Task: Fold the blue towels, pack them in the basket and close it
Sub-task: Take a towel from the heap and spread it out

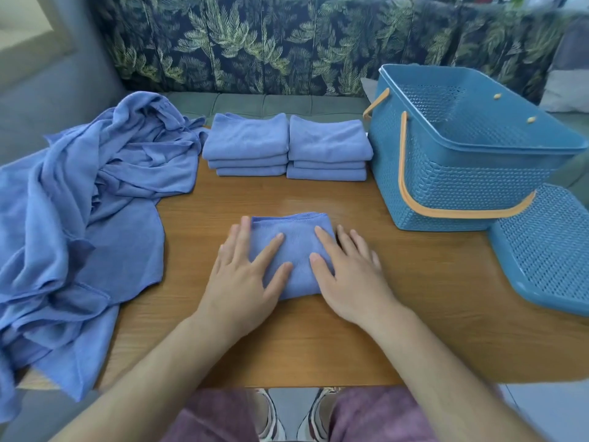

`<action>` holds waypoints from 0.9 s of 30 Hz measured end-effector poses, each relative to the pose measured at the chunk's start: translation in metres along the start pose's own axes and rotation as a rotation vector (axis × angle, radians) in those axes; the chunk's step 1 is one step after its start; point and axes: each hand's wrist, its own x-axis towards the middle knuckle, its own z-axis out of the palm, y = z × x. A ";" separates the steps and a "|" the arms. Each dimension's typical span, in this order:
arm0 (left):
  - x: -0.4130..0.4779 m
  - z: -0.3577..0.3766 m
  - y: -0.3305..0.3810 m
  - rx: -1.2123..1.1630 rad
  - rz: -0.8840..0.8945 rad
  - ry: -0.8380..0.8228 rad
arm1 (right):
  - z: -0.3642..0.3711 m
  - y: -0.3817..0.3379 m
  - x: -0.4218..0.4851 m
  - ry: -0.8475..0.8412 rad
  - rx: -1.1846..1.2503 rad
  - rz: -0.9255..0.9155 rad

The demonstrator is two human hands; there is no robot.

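A small folded blue towel (294, 237) lies in the middle of the wooden table (287, 346). My left hand (245, 275) presses flat on its left half and my right hand (347, 275) presses flat on its right half, fingers straight. Behind it stand two stacks of folded blue towels, the left stack (247, 143) and the right stack (328, 148), three towels each. A heap of unfolded blue towels (83, 218) covers the table's left side. The blue basket (462, 173) with orange handles stands open at the right, and its blue lid (548, 247) lies in front of it.
A sofa with a leaf-print back (255, 43) runs behind the table. The heap of towels hangs over the table's left and front edges. My knees and shoes (293, 413) show below the front edge. The lid overhangs the table's right edge.
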 end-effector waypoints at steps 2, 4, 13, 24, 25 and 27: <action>-0.008 0.000 0.004 0.085 -0.081 0.063 | 0.004 0.000 -0.008 0.102 0.024 -0.039; -0.011 0.001 0.009 0.126 -0.079 0.109 | 0.005 -0.006 -0.008 0.170 0.106 -0.073; 0.011 -0.031 0.005 -0.533 -0.114 0.177 | -0.025 -0.036 0.017 0.113 0.693 -0.007; 0.207 -0.146 -0.040 -0.535 -0.117 0.301 | -0.115 -0.103 0.210 0.116 0.637 -0.105; 0.224 -0.146 -0.046 -0.520 -0.135 0.298 | -0.113 -0.106 0.227 0.108 0.626 -0.108; 0.252 -0.138 -0.057 -0.496 -0.166 0.298 | -0.104 -0.110 0.257 0.111 0.594 -0.109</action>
